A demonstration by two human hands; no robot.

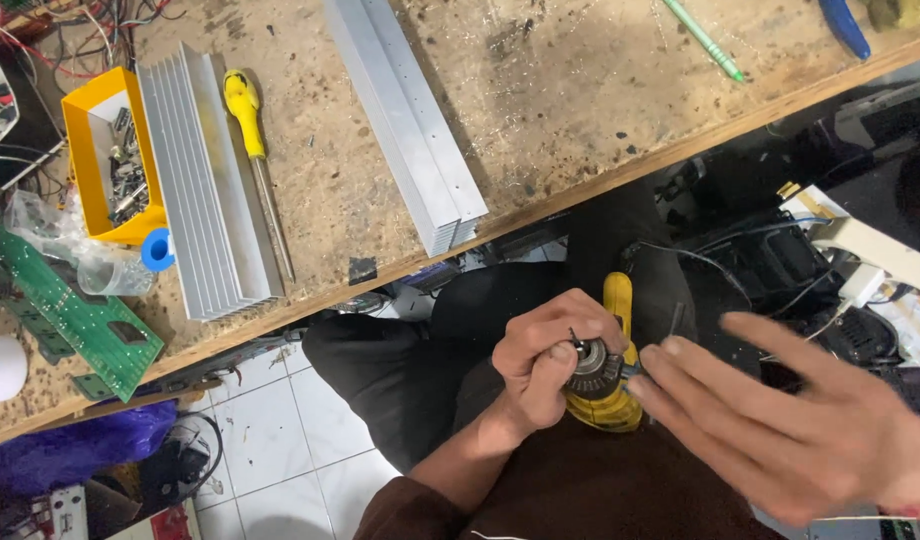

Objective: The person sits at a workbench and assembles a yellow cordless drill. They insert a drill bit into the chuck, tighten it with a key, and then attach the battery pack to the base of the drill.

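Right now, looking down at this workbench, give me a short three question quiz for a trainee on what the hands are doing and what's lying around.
1. True or false: the left hand grips the dark metal chuck of the yellow power drill.
2. Which lies between the two ribbed aluminium heat sinks on the wooden workbench? A) green pen B) yellow-handled screwdriver C) green circuit board
3. Fill in: the right hand is ____, fingers spread beside the drill.

Key: 1 true; 2 B; 3 open.
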